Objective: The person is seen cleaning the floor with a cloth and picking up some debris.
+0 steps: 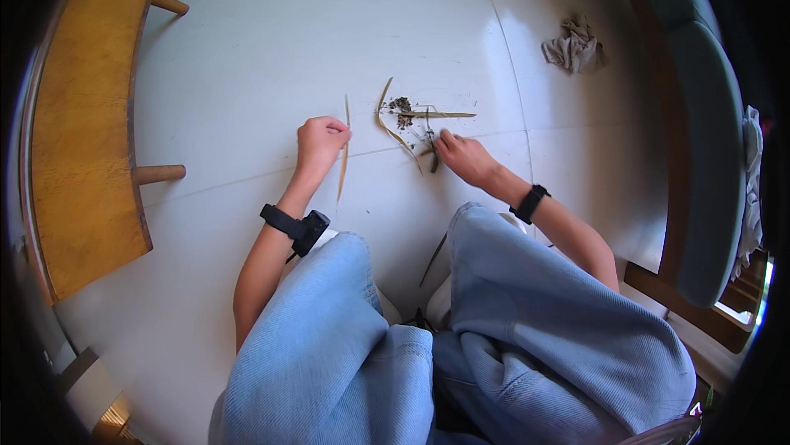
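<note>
My left hand [320,141] pinches a thin, dry strip of leaf [342,176] that points up and down across the fingertips. To its right, a small pile of dark, crumbly debris [402,113] lies on the white tiled floor [308,50]. Around the pile are a straight dry leaf [453,114] and a long bent one [384,126]. The bent fingers of my right hand [464,156] are at a dark withered stem [434,163] beside the pile. Slight blur hides whether those fingertips grip it.
A wooden bench or low table [92,136] with round legs stands at the left. A crumpled cloth [577,48] lies on the floor at the upper right. A wood-framed seat with a blue-grey cushion [710,155] borders the right side. My denim-covered knees [333,297] are in front.
</note>
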Tool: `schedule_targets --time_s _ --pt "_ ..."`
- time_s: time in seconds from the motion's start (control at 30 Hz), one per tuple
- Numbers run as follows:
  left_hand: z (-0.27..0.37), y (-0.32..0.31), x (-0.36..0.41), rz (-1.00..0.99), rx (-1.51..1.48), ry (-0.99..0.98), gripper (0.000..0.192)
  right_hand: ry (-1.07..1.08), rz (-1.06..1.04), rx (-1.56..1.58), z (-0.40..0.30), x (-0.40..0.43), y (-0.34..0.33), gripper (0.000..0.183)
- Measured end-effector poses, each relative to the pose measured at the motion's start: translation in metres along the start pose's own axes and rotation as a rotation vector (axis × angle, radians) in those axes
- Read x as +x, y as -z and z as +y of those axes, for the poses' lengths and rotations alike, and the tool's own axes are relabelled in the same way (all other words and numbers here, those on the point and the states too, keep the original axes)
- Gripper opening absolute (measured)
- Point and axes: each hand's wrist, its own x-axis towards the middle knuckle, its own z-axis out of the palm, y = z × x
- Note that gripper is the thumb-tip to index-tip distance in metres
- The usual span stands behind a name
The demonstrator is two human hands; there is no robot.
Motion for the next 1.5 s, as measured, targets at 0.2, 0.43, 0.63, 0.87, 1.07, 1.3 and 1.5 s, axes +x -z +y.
schedule_targets --time_s 0.2,0.43,0.63,0.87,1.07,1.3,1.5 --pt "-0.017 0.007 0.004 0.071 0.119 0.039 0.009 -0.039 0.040 0.060 -0.004 0.039 0.020 0.011" --pt "-0.011 -0.037 0.024 -0.005 0.163 -0.118 0.009 -0.195 0.054 0.234 -0.035 -0.010 0.042 0.011" --pt "0.007 -0.019 0.020 -0.082 0.019 -0.080 0.014 0.089 -0.190 0.275 -0.117 -0.022 0.021 0.020" --pt "-0.004 0.039 -0.006 0.112 -0.114 0.020 0.012 0.257 -0.031 0.280 -0.169 0.014 -0.018 0.014" --pt "-0.026 0.062 -0.022 0.103 -0.170 0.102 0.014 0.310 -0.024 0.329 -0.149 0.018 -0.050 0.011" --pt "-0.030 0.042 -0.003 0.080 -0.107 0.146 0.011 -0.169 0.036 0.123 -0.080 0.056 -0.005 0.010" --pt "-0.031 -0.015 0.023 0.078 0.160 -0.023 0.007 -0.283 0.139 0.202 -0.061 0.035 0.012 0.010"
